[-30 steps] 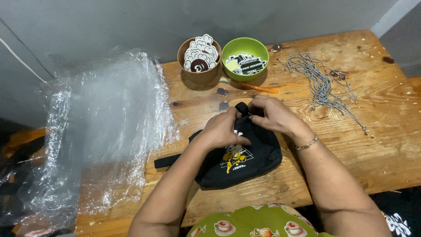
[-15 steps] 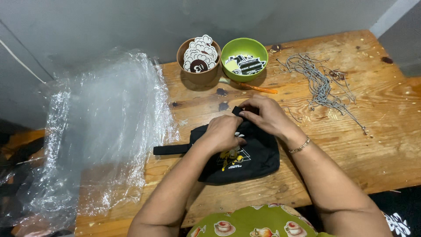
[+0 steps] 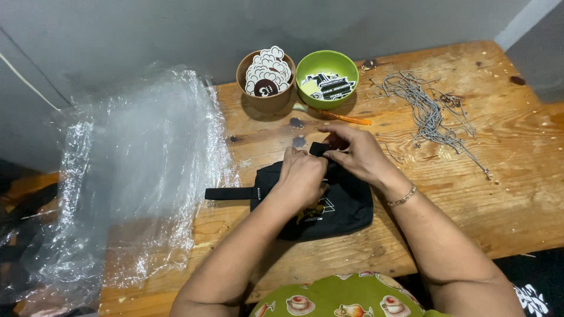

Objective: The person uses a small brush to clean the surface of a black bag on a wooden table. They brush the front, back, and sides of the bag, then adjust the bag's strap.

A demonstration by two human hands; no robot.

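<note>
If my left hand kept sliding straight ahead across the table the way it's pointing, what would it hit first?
Probably the right hand, whose fingers pinch the black pouch just ahead of the left hand. Beyond that stands the brown bowl, though depth is uncertain.

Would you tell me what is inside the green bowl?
The green bowl holds black-and-white printed stickers lying flat; whatever lies beneath them is covered.

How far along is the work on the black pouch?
Both hands, left hand and right hand, pinch the top edge of the black pouch on the table. The plastic bags, chains and both sticker bowls, brown and green, lie apart from it, untouched.
</note>
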